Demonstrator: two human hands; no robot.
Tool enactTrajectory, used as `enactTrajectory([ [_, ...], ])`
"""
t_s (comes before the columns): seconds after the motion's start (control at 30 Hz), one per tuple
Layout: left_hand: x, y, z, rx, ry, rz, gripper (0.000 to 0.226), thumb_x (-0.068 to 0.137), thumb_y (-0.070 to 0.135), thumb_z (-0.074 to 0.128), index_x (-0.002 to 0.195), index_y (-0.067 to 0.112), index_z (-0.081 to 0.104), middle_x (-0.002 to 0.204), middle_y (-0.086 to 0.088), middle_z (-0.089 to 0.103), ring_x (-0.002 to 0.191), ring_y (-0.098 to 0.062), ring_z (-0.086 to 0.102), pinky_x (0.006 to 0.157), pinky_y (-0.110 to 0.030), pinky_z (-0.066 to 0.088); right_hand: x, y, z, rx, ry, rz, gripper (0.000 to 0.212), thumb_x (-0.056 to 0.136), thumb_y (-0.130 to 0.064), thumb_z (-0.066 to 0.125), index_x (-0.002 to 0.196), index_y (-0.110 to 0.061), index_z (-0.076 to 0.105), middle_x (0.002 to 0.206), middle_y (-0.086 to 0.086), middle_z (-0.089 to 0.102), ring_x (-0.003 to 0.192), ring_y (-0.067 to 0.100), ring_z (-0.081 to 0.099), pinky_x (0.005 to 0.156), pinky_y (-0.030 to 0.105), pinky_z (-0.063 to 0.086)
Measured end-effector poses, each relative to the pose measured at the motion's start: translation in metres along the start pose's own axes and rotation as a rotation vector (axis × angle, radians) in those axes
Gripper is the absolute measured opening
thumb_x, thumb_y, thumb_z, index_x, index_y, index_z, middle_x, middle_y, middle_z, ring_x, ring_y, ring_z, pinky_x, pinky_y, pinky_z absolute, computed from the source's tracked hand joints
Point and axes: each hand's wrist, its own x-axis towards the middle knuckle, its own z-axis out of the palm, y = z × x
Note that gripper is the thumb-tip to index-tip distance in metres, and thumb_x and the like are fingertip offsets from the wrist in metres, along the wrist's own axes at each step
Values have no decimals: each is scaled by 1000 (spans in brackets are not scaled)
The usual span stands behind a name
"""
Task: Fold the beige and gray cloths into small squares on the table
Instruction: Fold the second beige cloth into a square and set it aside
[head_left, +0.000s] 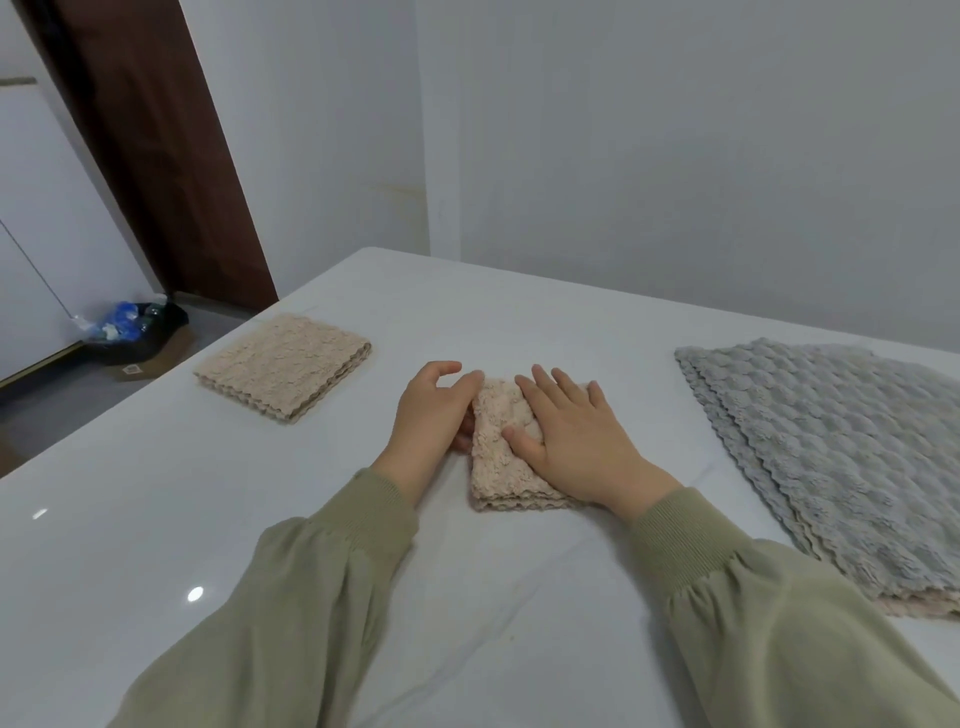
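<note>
A small folded beige cloth (498, 457) lies in the middle of the white table (208, 519). My right hand (576, 436) lies flat on top of it, fingers spread, pressing it down. My left hand (434, 410) touches the cloth's left edge with curled fingers; its thumb looks tucked at the fold. A second beige cloth (283, 366), folded into a square, rests at the far left. A stack of unfolded gray cloths (831, 457) lies at the right, with a beige edge showing under its near corner.
A cardboard box with blue plastic bags (132, 332) stands on the floor beyond the table's left edge, beside a dark wooden door frame (156, 156). White walls close the back.
</note>
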Motion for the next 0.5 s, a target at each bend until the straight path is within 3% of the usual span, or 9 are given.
enactTrajectory([
  [0.1, 13, -1, 10, 63, 79, 1, 38, 84, 37, 63, 117, 19, 55, 101, 0, 65, 75, -10, 63, 62, -24, 52, -1, 0, 0, 4, -3, -17, 94, 73, -73, -1, 152, -25, 10, 160, -2, 4, 147, 17, -1, 118, 45, 1],
  [0.2, 22, -4, 13, 145, 125, 18, 40, 80, 27, 65, 119, 21, 57, 116, 3, 58, 98, -15, 61, 87, -36, 52, -1, 0, 0, -1, -7, -24, 94, 73, -74, 0, 152, -24, 9, 160, -2, 3, 147, 16, -2, 118, 45, 0],
  [0.3, 26, -9, 9, 186, 128, 45, 42, 77, 14, 68, 118, 21, 59, 121, 2, 57, 107, -17, 59, 94, -37, 50, -2, 0, 0, -12, -9, -16, 93, 72, -74, 0, 152, -26, 9, 160, -2, 3, 147, 17, -1, 118, 46, 0],
  [0.37, 26, -11, 8, 237, 136, 86, 42, 77, 12, 69, 117, 21, 61, 116, -1, 62, 104, -18, 60, 94, -35, 49, -2, 0, 1, -18, -25, 11, 94, 71, -74, -2, 152, -27, 7, 160, -2, 1, 147, 17, -2, 118, 47, -1],
  [0.5, 20, -11, 10, 363, 149, 202, 39, 83, 10, 65, 120, 22, 62, 80, 6, 62, 79, -7, 59, 84, -22, 45, -3, 1, 2, -22, -54, 30, 91, 74, -75, 0, 152, -28, 2, 160, -1, -3, 147, 19, -4, 117, 49, -1],
])
